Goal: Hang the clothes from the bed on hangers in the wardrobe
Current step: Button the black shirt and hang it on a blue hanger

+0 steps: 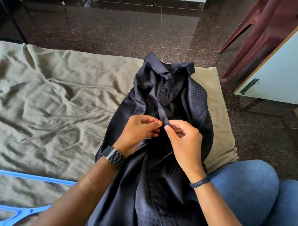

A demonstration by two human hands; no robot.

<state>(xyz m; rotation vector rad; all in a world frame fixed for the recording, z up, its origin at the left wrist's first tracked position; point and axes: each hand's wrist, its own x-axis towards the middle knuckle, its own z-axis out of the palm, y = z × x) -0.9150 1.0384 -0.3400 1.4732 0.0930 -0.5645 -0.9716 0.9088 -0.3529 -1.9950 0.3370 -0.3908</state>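
Head view is showing the dark dotted shirt (165,100) lying collar-away on the bed (44,95), close to the mattress's right edge, with wide rumpled sheet lying open to its left. Both hands are meeting mid-shirt: the left hand (137,131) and right hand (183,142) are pinching the button placket. A blue hanger (12,209) is lying at the near left.

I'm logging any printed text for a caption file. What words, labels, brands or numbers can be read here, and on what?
None: no readable text shows anywhere in this view.
The dark dotted shirt shows no visible tag or label.
The watch shows only its band, no dial or brand.
The blue hangers on the bed sheet carry no visible marking.
The wardrobe door is plain.
Left hand and right hand pinch the shirt front.
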